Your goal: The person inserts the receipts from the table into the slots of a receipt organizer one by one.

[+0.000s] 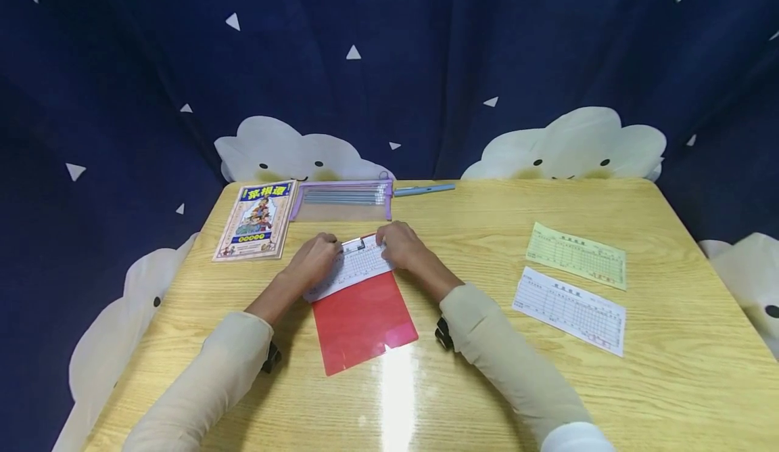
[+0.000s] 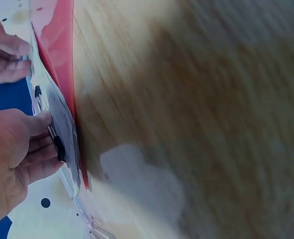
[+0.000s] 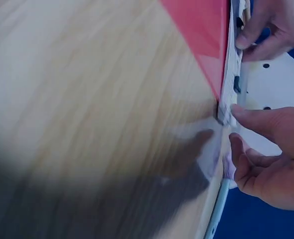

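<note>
A red clipboard (image 1: 365,320) lies tilted on the table, with a white printed form (image 1: 364,267) across its upper part. My left hand (image 1: 316,259) grips the metal clip (image 1: 351,241) at the top; in the left wrist view its thumb presses the clip between two black end pieces (image 2: 60,148), fingers curled behind. My right hand (image 1: 404,245) is at the form's upper right corner. In the right wrist view, its thumb (image 3: 251,117) touches the form's edge while the fingers stay loosely bent, apart from the thumb.
On the right lie a green form (image 1: 575,256) and another white form (image 1: 566,310). A book (image 1: 255,222) sits at the far left, beside a purple-edged transparent pencil case (image 1: 341,212). A blue pen-like object (image 1: 426,189) is near the back edge, before a dark curtain (image 1: 389,66).
</note>
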Tool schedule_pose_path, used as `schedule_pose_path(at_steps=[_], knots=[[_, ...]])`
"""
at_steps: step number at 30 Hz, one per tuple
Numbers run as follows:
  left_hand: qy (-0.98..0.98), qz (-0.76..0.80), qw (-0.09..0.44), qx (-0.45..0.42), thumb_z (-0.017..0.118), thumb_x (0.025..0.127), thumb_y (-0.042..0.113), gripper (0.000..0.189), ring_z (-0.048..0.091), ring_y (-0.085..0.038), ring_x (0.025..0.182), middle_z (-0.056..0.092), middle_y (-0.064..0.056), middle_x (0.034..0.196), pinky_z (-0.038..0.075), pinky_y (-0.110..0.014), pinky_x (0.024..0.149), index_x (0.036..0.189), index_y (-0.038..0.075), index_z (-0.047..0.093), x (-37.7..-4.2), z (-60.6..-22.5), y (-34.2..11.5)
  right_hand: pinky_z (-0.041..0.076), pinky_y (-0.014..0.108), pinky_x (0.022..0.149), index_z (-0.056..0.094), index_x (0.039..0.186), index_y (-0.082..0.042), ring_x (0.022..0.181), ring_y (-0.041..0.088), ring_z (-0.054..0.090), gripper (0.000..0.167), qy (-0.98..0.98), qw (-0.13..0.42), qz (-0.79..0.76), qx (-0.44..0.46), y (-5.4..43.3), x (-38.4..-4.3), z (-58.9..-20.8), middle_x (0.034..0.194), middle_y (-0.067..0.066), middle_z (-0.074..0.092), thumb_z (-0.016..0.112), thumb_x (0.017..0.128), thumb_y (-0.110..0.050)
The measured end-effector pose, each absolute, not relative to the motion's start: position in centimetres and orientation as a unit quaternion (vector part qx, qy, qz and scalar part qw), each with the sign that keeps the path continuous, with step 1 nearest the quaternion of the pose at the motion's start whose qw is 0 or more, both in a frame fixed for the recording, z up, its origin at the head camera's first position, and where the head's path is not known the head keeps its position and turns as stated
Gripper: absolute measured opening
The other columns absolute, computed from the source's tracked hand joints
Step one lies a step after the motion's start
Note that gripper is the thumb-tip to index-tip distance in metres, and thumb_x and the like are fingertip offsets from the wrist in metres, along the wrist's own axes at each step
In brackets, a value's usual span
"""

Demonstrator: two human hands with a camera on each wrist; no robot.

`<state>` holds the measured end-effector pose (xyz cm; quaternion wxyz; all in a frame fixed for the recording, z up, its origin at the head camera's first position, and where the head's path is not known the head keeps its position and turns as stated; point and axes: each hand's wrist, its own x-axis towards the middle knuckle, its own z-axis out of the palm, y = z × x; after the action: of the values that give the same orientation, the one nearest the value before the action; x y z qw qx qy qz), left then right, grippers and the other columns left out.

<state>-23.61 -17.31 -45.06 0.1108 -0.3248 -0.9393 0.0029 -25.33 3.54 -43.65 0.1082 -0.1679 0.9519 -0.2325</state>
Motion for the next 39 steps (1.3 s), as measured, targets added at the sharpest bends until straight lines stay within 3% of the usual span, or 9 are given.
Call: schedule_pose_path(at_steps=[6, 10, 16, 26, 34, 39], knots=[[-0.939, -0.027, 0.108, -0.327, 0.064, 0.079, -0.003, 0.009, 0.064, -0.027, 0.072, 0.063, -0.013, 0.078, 0.055, -0.035, 0.064, 0.074, 0.003, 0.067, -23.8, -45.2, -17.4, 0.049, 0.039, 0.085, 0.068, 0.104, -0.004, 0.094, 0.026, 0.06, 0.023, 0.948, 0.06, -0.246, -0.193, 8.1, -24.4, -43.5, 0.095, 0.014, 0.066, 0.068, 0.081, -0.008], [-0.938, -0.034, 0.105, -0.328, 0.064, 0.079, -0.003, 0.01, 0.063, -0.025, 0.069, 0.061, -0.011, 0.074, 0.054, -0.035, 0.061, 0.072, 0.004, 0.067, -24.0, -45.0, -17.3, 0.051, 0.042, 0.086, 0.066, 0.107, -0.001, 0.097, 0.03, 0.063, 0.025, 0.94, 0.057, -0.282, -0.181, 12.4, -23.6, -42.9, 0.102, 0.019, 0.066, 0.068, 0.084, -0.012], [-0.939, -0.042, 0.094, -0.327, 0.062, 0.079, -0.006, 0.013, 0.064, -0.026, 0.07, 0.063, -0.012, 0.075, 0.055, -0.036, 0.063, 0.072, 0.004, 0.068, -24.0, -44.6, -17.3, 0.053, 0.041, 0.076, 0.063, 0.115, -0.001, 0.097, 0.033, 0.063, 0.033, 0.941, 0.062, -0.309, -0.125, 19.4, -22.3, -42.0, 0.114, 0.024, 0.062, 0.067, 0.087, -0.017], [-0.94, -0.058, 0.092, -0.323, 0.062, 0.08, -0.005, 0.013, 0.065, -0.027, 0.074, 0.065, -0.012, 0.078, 0.056, -0.036, 0.067, 0.074, 0.004, 0.069, -24.0, -45.0, -17.3, 0.049, 0.049, 0.076, 0.055, 0.124, -0.002, 0.111, 0.043, 0.05, 0.046, 0.954, 0.054, -0.295, 0.001, 30.2, -19.9, -41.8, 0.129, 0.028, 0.049, 0.063, 0.089, -0.031], [-0.938, -0.057, 0.102, -0.325, 0.065, 0.079, -0.002, 0.01, 0.065, -0.026, 0.072, 0.065, -0.012, 0.076, 0.055, -0.035, 0.064, 0.072, 0.004, 0.069, -24.1, -45.2, -17.2, 0.047, 0.054, 0.077, 0.055, 0.119, 0.003, 0.111, 0.049, 0.049, 0.052, 0.965, 0.05, -0.247, 0.075, 37.0, -18.6, -43.6, 0.125, 0.034, 0.049, 0.065, 0.087, -0.036], [-0.94, -0.049, 0.098, -0.322, 0.068, 0.079, 0.001, 0.007, 0.064, -0.025, 0.07, 0.063, -0.011, 0.074, 0.055, -0.035, 0.063, 0.073, 0.004, 0.069, -24.1, -45.1, -17.3, 0.041, 0.042, 0.067, 0.056, 0.112, 0.006, 0.094, 0.043, 0.046, 0.052, 0.972, 0.061, -0.206, 0.092, 38.8, -18.2, -44.1, 0.116, 0.036, 0.048, 0.069, 0.082, -0.034]])
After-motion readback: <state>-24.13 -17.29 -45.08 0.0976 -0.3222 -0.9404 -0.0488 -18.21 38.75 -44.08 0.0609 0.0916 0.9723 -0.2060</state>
